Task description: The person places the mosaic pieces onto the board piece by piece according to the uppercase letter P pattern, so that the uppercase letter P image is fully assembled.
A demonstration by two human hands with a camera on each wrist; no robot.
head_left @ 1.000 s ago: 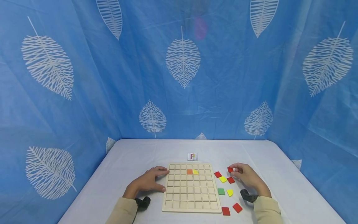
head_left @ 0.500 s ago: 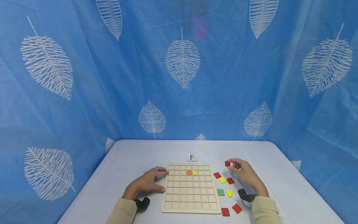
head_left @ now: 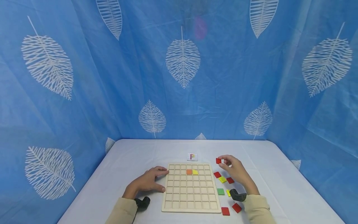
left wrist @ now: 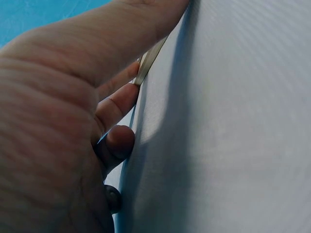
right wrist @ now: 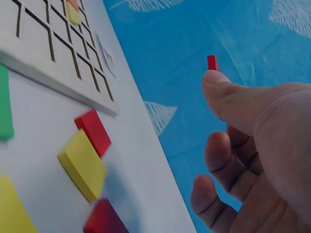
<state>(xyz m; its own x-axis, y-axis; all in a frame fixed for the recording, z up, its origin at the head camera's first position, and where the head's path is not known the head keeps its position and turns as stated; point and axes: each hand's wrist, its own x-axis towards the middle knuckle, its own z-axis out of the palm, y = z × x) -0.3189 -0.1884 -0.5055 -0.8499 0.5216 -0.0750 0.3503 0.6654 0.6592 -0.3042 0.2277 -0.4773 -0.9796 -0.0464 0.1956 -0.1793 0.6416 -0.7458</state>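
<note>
My right hand [head_left: 235, 168] pinches a red square tile [head_left: 218, 161] between thumb and fingertips, off the table, past the board's far right corner. In the right wrist view the same red tile [right wrist: 212, 63] pokes out beyond the thumb. My left hand [head_left: 149, 180] rests beside the left edge of the wooden grid board [head_left: 179, 197], thumb and fingers spread and touching that edge. Inside the board's second row from the far side lie an orange tile [head_left: 189, 171] and, on its right, a yellow tile [head_left: 195, 172] with one corner cut.
A small pattern card [head_left: 192, 156] lies beyond the board. Along the board's right side are a green tile [head_left: 220, 191], a yellow tile [head_left: 222, 179] and several red tiles, among them a red tile [head_left: 225, 211] near the front. A blue curtain [head_left: 183, 102] stands behind the table.
My right hand has lifted the red tile and carried it leftward and away from me, toward the board's far right corner. The left hand and board stay in place.
</note>
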